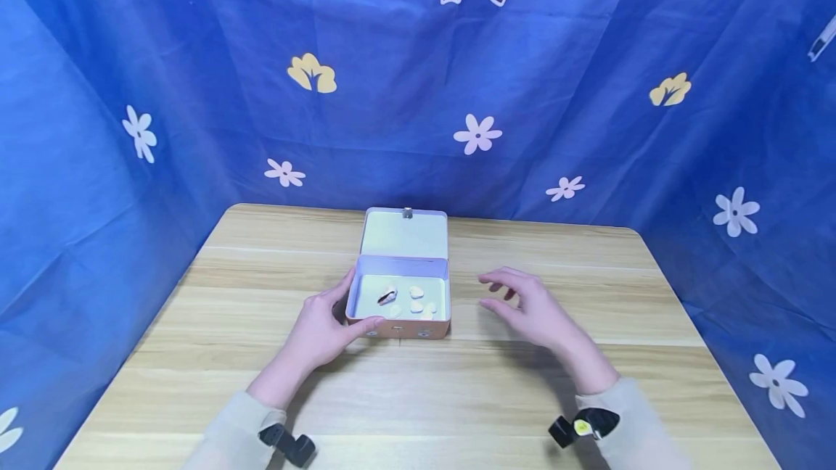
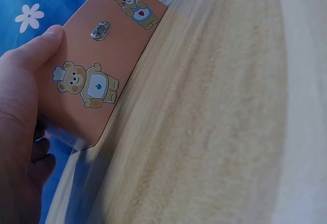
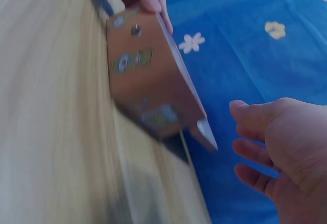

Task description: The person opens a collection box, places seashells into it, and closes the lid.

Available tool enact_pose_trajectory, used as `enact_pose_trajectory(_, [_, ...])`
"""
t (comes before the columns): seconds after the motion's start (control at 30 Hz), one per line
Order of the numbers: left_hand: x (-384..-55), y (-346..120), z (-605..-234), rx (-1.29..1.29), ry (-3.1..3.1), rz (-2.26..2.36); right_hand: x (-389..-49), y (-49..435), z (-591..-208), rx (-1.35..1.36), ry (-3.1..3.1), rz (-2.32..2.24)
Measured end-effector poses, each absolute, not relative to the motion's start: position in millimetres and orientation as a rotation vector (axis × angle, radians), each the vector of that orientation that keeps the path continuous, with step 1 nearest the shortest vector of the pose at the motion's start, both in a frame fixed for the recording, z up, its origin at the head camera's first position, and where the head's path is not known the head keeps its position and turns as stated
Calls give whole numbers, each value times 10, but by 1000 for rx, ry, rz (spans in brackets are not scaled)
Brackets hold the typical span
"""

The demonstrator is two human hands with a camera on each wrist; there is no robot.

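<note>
An orange tin box (image 1: 421, 330) printed with teddy bears stands on the table, its hinged lid (image 1: 405, 234) raised at the back. Inside lie several small whitish pieces that look like seashells (image 1: 416, 292), one of them a larger shell (image 1: 387, 296) with a dark slit. My left hand (image 1: 323, 328) grips the box's left front corner, thumb on the front face and fingers along the left side. To the right of the box, my right hand (image 1: 529, 307) hovers apart from it with nothing in it, fingers loosely bent and thumb spread, also seen in the right wrist view.
The wood-grain table (image 1: 418, 397) runs up to a blue curtain (image 1: 392, 151) with white flowers, which hangs behind and on both sides. A metal clasp (image 1: 408, 213) sits on the lid's upper edge. Black camera straps (image 1: 597, 421) circle both sleeves.
</note>
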State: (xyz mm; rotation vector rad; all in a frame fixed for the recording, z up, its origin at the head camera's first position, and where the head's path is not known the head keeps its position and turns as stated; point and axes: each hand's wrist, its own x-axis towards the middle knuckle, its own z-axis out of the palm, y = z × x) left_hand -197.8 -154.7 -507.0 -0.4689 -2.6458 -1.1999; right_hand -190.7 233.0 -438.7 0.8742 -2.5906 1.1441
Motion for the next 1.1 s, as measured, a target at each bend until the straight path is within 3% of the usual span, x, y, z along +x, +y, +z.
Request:
enact_pose_trajectory(0.53, [-1982,-1537,-5088,-467,-2649,-1199,-1539,3303,-4831,590,-2680,976])
enact_pose_trajectory(0.83, [-1984,-1537,-5081,-477,-2645,-1201,-1444,3539,-5042,440,-2788,957])
enact_pose_trajectory(1.1, [-1984,-1536,-5085,-483,-2637,-1203,-1405,3599,-5177,468,-2759,908])
